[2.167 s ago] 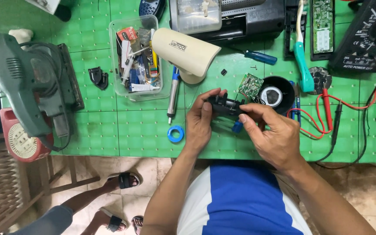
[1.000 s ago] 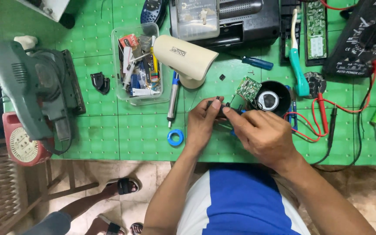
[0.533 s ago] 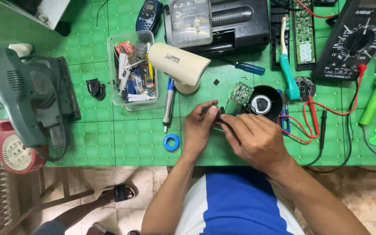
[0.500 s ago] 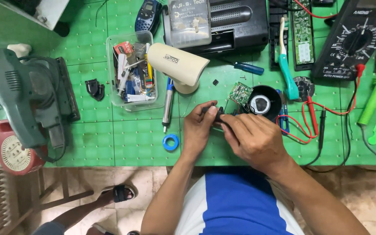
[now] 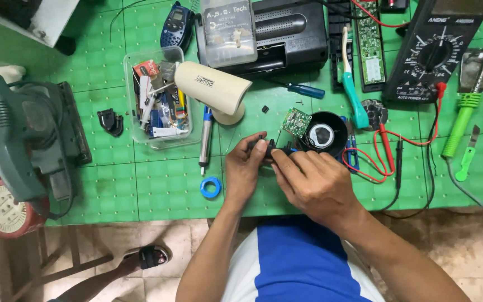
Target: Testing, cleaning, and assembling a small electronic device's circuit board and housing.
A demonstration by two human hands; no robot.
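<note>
— What's nearest you?

— The two hands, meeting at the mat's front edge. The left hand (image 5: 245, 170) has its fingers curled together round a small black part (image 5: 264, 146), thumb on top. The right hand (image 5: 314, 182) comes in from the other side, fingertips pinched on the same part, so both are clamped on it. The part sits just above the green mat (image 5: 157, 187), between the hands, mostly hidden by them; I can't tell what it is.

— And around them?

— A blue tape ring (image 5: 211, 187) lies just left of the left hand. A pen-like tool (image 5: 205, 140) lies upright on the mat above that ring. Touching the far side of the hands is a round black speaker (image 5: 324, 134) with a little green board (image 5: 296, 122) leaning on its rim. Red leads (image 5: 384, 151) run off to the right of it.

— Farther back?

— A cream camera housing (image 5: 213, 89) rests tilted against a clear tub (image 5: 157, 100) full of odds. A green sander (image 5: 23, 134) is well off to the left. At the back stand a black radio (image 5: 286, 33) and a multimeter (image 5: 437, 50).
</note>
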